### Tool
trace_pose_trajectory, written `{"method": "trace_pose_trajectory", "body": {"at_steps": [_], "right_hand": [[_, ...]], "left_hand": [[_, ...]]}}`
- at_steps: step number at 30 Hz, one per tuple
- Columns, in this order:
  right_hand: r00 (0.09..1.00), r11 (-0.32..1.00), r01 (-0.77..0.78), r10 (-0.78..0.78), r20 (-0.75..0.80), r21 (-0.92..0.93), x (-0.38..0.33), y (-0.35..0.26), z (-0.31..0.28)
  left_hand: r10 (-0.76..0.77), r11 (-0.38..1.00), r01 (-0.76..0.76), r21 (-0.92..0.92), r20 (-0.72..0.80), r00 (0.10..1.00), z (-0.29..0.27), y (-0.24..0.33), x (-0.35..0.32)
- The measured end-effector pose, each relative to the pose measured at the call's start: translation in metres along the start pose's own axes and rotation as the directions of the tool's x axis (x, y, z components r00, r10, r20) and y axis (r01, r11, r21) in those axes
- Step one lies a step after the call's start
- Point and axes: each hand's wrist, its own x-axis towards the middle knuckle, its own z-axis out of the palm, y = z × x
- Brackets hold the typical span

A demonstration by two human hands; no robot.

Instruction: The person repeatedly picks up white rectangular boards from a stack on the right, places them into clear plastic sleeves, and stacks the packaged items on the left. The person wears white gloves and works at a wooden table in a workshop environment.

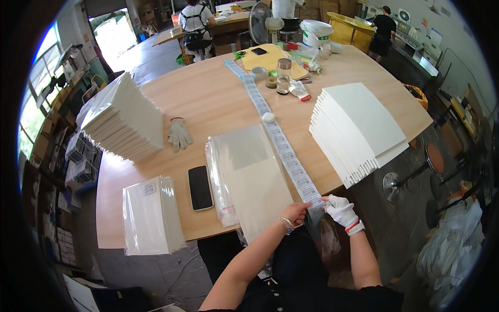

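Observation:
A long strip of printed labels (292, 164) runs from the far side of the table to its near edge. My bare left hand (296, 213) pinches the strip's left edge near its end. On the strip's right edge, the fingers of my right hand (340, 210), in a white fingerless-looking glove, are closed. Beside my left hand lies a cream-white sheet (260, 192), its far part seemingly under a clear plastic bag (252, 135). More clear bags (221, 192) are stacked to its left. A small white round object (268, 117) sits on the strip.
White board stacks stand at the right (361, 125) and far left (125, 119). Bagged white sheets (150, 216), a phone (200, 187) and a glove (179, 134) lie leftward. A glass jar (284, 76), tape rolls (258, 73) and a fan (260, 23) are beyond. Two people work behind.

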Motion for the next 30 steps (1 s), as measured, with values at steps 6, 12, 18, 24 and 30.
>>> {"method": "trace_pose_trajectory", "body": {"at_steps": [6,12,18,24,30], "right_hand": [[0.884,0.926,0.341,-0.375,-0.280,-0.164,-0.017,-0.005,-0.001],[0.866,0.924,0.376,-0.321,-0.383,0.076,0.023,-0.064,0.002],[0.999,0.986,0.006,0.001,-0.042,0.167,0.132,-0.066,0.068],[0.998,0.999,-0.038,0.038,-0.046,-0.008,0.172,-0.061,0.102],[0.971,0.937,0.205,-0.231,-0.059,-0.282,0.173,-0.057,0.119]], "left_hand": [[0.050,0.995,-0.046,0.091,-0.037,0.998,0.013,-0.004,0.007],[0.224,0.903,-0.147,0.403,-0.151,0.963,0.014,-0.008,-0.003],[0.756,0.575,-0.548,0.607,-0.138,0.639,-0.053,-0.049,-0.090],[0.855,0.486,-0.654,0.580,-0.472,0.217,-0.110,-0.092,-0.146],[0.456,0.823,-0.566,-0.047,-0.539,0.708,-0.107,-0.090,-0.139]]}}
